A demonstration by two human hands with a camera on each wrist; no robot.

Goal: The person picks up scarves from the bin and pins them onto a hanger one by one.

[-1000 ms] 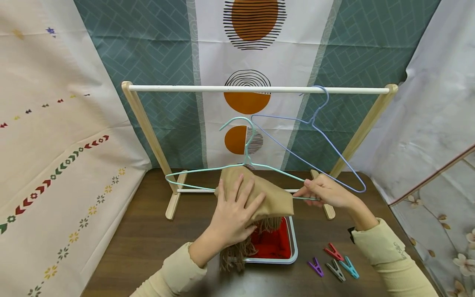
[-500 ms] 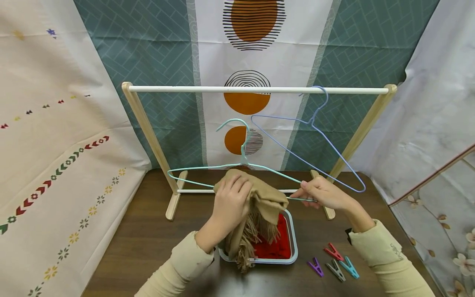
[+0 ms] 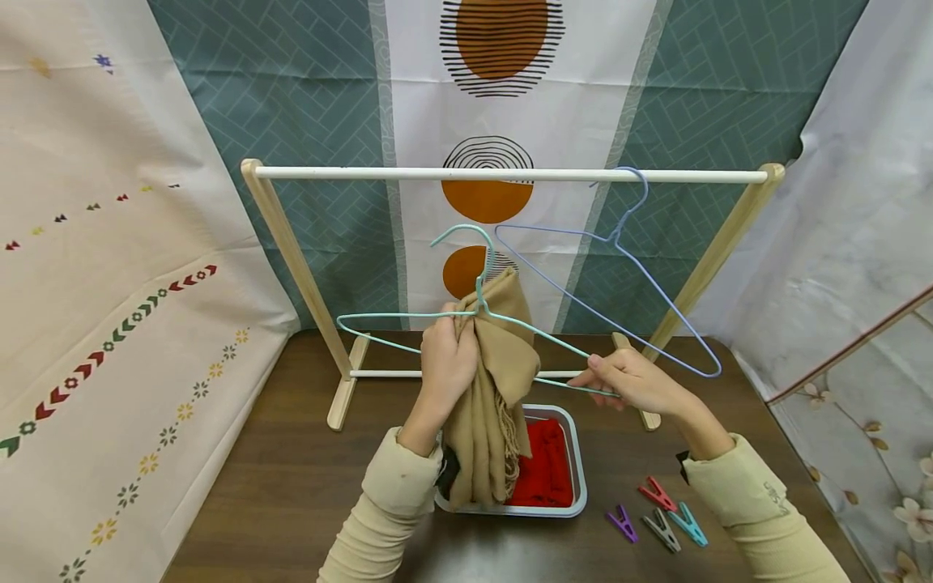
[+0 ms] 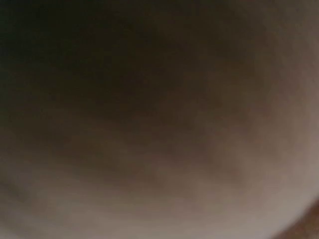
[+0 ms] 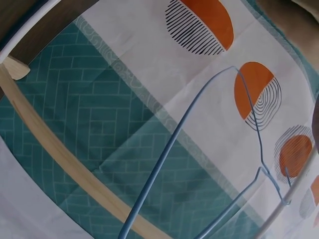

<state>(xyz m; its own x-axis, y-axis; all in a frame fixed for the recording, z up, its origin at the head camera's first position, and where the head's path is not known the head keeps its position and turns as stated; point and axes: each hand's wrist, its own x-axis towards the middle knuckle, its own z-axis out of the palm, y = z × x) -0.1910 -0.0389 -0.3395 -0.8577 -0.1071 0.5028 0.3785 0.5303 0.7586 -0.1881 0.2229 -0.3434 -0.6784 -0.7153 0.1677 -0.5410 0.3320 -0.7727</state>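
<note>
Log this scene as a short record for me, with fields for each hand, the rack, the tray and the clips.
Left hand: grips tan fringed cloth
Right hand: pinches mint-green hanger by one end
Rack: wooden-legged rack with white rods; slim blue hanger on its top rod
Tray: grey rectangular tray holding red folded cloth
Clips: four plastic clothespins, purple, red, grey, turquoise, right of the tray
Left wrist view: too blurred to read

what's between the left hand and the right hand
The tan scarf, which the left hand grips, then part of the mint hanger, as the head view shows.
</note>
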